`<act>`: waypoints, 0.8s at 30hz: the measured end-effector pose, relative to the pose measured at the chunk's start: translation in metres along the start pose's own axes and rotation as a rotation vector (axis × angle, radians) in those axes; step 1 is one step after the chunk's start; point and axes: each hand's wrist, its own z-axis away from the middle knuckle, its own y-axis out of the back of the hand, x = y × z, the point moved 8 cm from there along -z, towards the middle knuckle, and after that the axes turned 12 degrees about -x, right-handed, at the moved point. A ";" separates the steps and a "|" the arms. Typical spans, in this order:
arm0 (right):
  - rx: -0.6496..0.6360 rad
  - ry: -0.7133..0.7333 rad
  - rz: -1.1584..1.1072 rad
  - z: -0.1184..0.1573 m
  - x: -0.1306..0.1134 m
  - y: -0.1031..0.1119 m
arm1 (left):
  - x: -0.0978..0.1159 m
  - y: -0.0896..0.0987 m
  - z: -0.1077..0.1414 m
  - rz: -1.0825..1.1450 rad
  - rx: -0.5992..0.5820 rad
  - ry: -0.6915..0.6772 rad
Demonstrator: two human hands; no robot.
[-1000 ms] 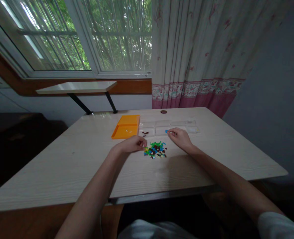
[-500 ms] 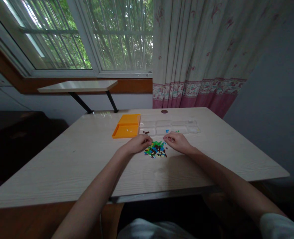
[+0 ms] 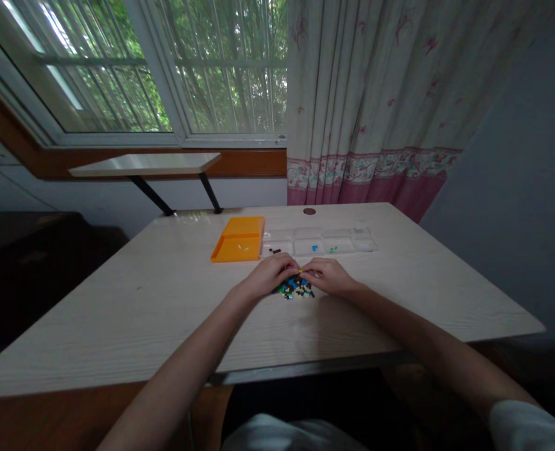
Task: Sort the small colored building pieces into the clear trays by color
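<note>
Over a pile of small coloured building bricks (image 3: 299, 288), my two hands have their fingertips almost together. A small yellow brick (image 3: 300, 271) shows between them. My left hand (image 3: 274, 273) pinches at its left side, and my right hand (image 3: 328, 275) pinches at its right. The pile mixes green, blue, brown and cream pieces; its far part is hidden under the fingers. Just behind the hands lies a clear compartment tray (image 3: 308, 234). Brown pieces (image 3: 276, 251) sit at its left, blue pieces (image 3: 314, 248) in the middle and green pieces (image 3: 332, 249) further right.
An open orange case (image 3: 243, 222) with a few white pieces lies left of the clear tray. A raised shelf (image 3: 146, 164) on black legs stands at the table's (image 3: 165, 313) back left. Behind are a barred window and a patterned curtain (image 3: 371, 125).
Both hands have moved inward and slightly nearer me, over the far part of the pile. Their fingertips now meet around a yellow brick. More green pieces show in the clear tray.
</note>
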 end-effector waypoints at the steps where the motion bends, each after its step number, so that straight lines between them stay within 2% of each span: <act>1: 0.006 0.012 -0.011 0.000 -0.001 0.001 | 0.001 0.000 0.000 0.002 0.001 -0.001; 5: 0.054 0.045 -0.045 0.002 -0.004 0.010 | -0.001 0.007 0.001 0.009 0.014 0.011; 8: 0.135 0.029 -0.058 0.005 0.000 0.025 | -0.012 0.015 0.005 -0.008 0.027 0.064; 12: 0.255 -0.014 -0.060 0.013 0.013 0.044 | -0.029 0.016 0.009 -0.050 -0.057 0.114; 16: 0.256 -0.055 -0.028 0.015 0.024 0.047 | -0.032 0.008 0.010 -0.087 -0.130 0.069; 24: 0.244 -0.044 -0.004 0.014 0.022 0.047 | -0.037 0.001 0.009 -0.170 -0.133 0.092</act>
